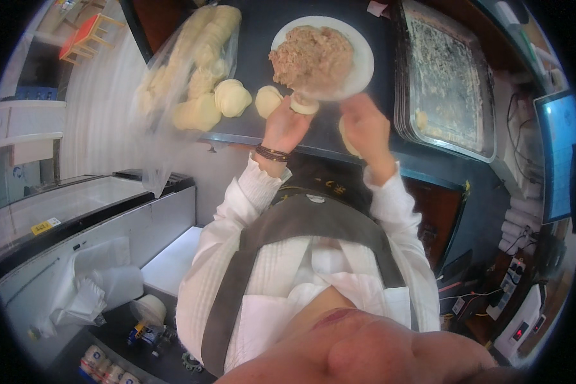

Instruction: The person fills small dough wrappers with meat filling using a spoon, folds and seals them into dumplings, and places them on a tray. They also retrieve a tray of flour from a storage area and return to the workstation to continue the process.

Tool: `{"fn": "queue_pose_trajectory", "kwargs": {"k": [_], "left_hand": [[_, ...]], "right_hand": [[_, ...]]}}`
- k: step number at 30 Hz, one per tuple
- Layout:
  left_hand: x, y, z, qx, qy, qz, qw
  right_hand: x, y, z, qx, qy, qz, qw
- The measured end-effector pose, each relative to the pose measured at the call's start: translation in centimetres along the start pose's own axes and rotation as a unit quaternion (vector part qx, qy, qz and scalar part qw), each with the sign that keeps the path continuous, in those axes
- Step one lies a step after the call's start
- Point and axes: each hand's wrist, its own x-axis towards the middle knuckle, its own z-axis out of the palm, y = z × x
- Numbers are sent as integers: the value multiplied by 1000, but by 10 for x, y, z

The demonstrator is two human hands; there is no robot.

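My left hand (287, 126) holds a small round dough wrapper (305, 106) with a little minced filling on it. It is just below the rim of a white plate (365, 62), on which a large mound of minced meat filling (317, 55) is heaped. At the plate's lower right edge, my right hand (366, 122) is blurred with its fingers curled, and whether it grips anything is hidden. A pale yellow dough piece (348, 137) shows beside and partly behind it. Left of my left hand lie stacked round wrappers (269, 102) and another stack (233, 98).
A clear plastic bag (165, 139) with rows of wrappers (216, 36) lies at the counter's left. Stacked metal trays (444, 81), the top one flour-dusted, stand at the right. Beyond them is a lit screen (560, 153). A glass-topped chest freezer (91, 197) stands lower left.
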Motion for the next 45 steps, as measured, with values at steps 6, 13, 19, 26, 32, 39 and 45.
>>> {"fn": "queue_pose_trajectory", "kwargs": {"k": [6, 13, 19, 26, 32, 39, 45], "left_hand": [[-3, -6, 7, -22, 1, -29, 999], [-3, -8, 11, -11, -36, -30, 999], [-45, 15, 21, 145, 3, 81, 986], [-73, 12, 65, 235, -60, 96, 965], [-77, 6, 67, 265, -60, 138, 953], [-81, 11, 76, 246, -53, 193, 948], [-77, 7, 67, 219, -62, 177, 957]], "right_hand": [[-13, 1, -1, -39, -47, -22, 998], [-15, -1, 9, -52, -2, -63, 997], [-21, -18, -8, 40, -82, 3, 996], [-28, -31, 0, 242, -112, 129, 955], [-29, -37, -21, 312, -103, 162, 931], [-34, -30, -17, 278, -116, 170, 938], [-33, -34, -11, 32, 2, -2, 999]]}}
